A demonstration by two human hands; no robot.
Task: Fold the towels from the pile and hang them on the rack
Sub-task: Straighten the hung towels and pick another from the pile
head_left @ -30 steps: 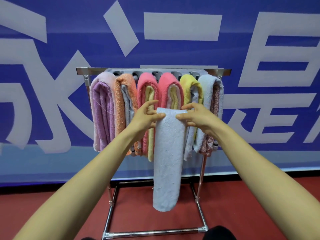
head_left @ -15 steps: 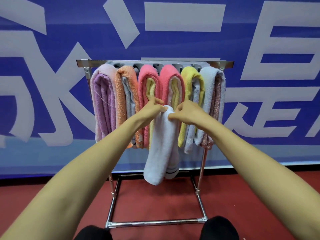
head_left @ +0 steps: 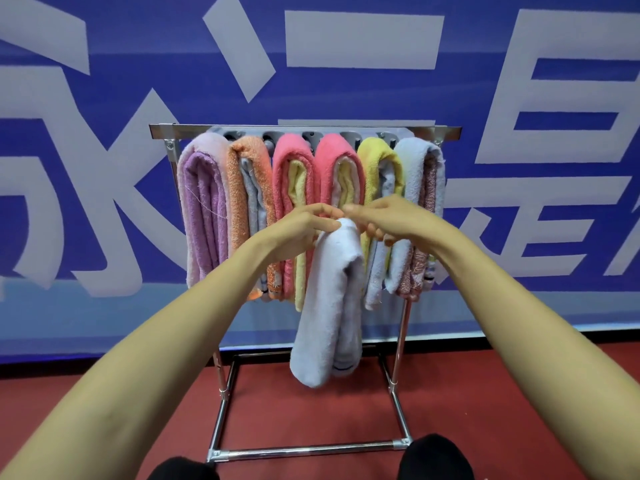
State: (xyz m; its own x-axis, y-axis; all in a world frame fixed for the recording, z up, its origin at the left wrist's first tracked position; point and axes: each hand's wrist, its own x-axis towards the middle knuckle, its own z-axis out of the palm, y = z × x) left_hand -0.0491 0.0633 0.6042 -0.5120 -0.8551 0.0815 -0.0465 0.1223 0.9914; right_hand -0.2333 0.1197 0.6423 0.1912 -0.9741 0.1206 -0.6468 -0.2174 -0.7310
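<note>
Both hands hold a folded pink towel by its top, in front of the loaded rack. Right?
Not quite. The head view shows the towel in the grip of the left hand and right hand is pale blue, not pink; pink towels hang on the rack behind it. The rest holds: folded, held by its top, in front of the loaded rack.

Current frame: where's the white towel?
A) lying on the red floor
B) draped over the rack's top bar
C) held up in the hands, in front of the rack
C: the left hand and right hand grip the folded top of the white towel, which hangs in front of the coloured towels on the rack, below its top bar, with its lower end clear of the floor.
</note>
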